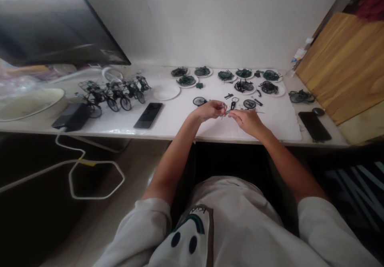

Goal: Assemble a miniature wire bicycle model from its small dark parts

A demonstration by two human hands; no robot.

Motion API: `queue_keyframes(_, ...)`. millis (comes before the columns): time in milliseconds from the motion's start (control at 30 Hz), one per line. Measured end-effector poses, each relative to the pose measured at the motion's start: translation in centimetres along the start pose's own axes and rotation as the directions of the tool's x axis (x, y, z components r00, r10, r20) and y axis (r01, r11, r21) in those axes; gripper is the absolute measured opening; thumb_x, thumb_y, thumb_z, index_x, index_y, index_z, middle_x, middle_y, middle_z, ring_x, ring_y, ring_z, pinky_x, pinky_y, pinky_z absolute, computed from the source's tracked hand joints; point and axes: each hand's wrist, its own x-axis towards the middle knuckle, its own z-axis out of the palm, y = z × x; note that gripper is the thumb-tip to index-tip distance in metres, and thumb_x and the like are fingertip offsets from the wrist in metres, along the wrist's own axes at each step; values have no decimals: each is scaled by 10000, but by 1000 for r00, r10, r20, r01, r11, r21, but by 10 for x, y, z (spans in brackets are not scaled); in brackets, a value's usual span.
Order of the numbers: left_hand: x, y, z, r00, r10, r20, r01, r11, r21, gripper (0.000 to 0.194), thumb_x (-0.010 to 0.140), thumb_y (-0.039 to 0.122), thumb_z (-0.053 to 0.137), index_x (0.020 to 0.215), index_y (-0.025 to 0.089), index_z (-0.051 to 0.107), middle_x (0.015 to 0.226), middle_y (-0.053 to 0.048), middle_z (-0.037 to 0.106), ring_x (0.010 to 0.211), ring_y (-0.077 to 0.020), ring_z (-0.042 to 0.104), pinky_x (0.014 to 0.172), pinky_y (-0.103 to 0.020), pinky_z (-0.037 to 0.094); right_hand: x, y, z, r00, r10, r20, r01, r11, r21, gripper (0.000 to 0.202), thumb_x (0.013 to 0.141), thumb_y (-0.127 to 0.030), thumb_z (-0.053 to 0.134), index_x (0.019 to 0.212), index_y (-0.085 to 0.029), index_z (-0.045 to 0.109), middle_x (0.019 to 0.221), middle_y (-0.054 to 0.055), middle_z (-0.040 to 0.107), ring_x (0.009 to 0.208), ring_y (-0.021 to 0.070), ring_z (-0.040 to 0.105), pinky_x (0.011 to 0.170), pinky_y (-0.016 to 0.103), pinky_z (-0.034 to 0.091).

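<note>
Over the white sheet my left hand and my right hand nearly meet at the fingertips. A small thin metallic part lies between them, with the fingers of both hands closed on it; its exact shape is too small to tell. Just behind my left hand is a small spoked wheel. Another dark wheel lies beyond my right hand, beside a black forked piece and short black pieces.
Plates of dark bicycle parts stand along the back. Several miniature bicycles, a bare plate, a phone and a black box are at the left. Another phone and a wooden board are at the right.
</note>
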Motion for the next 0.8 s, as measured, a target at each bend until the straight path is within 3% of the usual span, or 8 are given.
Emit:
queue_keyframes(100,-1,0,2,1000,-3,-13,4,999,44,204,658,182,832,790,139,681,699,-11,649,565,-62,440,531,-209,244,1,-5,-6,982,139,128,-180,898,402,406,1109,-498,564,975,-189,791,718,15,694,603,145,526,632,277,395)
queue_keyframes(167,-2,2,4,1000,8,-13,-7,998,70,193,645,168,809,795,139,691,709,-15,667,574,-68,456,539,-210,263,2,-5,-10,927,214,308,-369,676,638,447,1061,-599,624,940,-183,736,548,-70,448,490,108,305,513,256,287)
queue_keyframes(267,-4,6,7,998,49,-32,-45,993,106,194,641,158,801,811,135,710,735,-23,693,598,-73,487,548,-208,279,4,-4,-13,822,205,532,-570,334,751,432,979,-620,741,942,-197,662,541,-150,217,490,81,101,444,229,157)
queue_keyframes(367,-7,11,9,999,46,-24,-43,995,88,184,637,153,806,789,134,703,719,-17,686,572,-64,462,533,-209,264,6,-6,-15,799,199,567,-601,250,759,403,961,-580,770,928,-195,654,549,-156,196,499,73,76,433,221,135)
queue_keyframes(500,-9,17,8,1000,-8,-4,8,1000,16,176,636,138,814,749,134,678,690,-12,670,515,-44,383,506,-216,210,6,-19,-17,850,290,440,-527,435,730,392,990,-562,713,894,-182,689,540,-123,273,486,79,147,468,248,147)
queue_keyframes(600,-9,17,3,1000,-16,-3,16,1000,-25,184,620,112,816,734,134,673,677,-17,666,501,-43,384,495,-219,183,2,-31,-15,931,266,251,-363,747,556,378,1056,-511,606,966,-179,761,582,-50,464,525,121,362,538,271,269)
queue_keyframes(667,-9,16,-1,1000,-2,6,2,999,-51,200,624,115,836,726,134,665,666,-18,660,491,-40,372,490,-220,171,-1,-35,-11,977,192,91,-210,931,299,369,1101,-442,528,1046,-187,789,723,25,665,633,163,535,624,289,350)
queue_keyframes(800,-8,12,-4,999,35,9,-34,996,-82,237,619,105,858,735,140,654,699,-23,678,504,-37,391,495,-214,185,-4,-32,-2,999,48,-19,-51,983,-179,344,1130,-321,481,1110,-184,796,975,123,821,817,228,697,697,315,371)
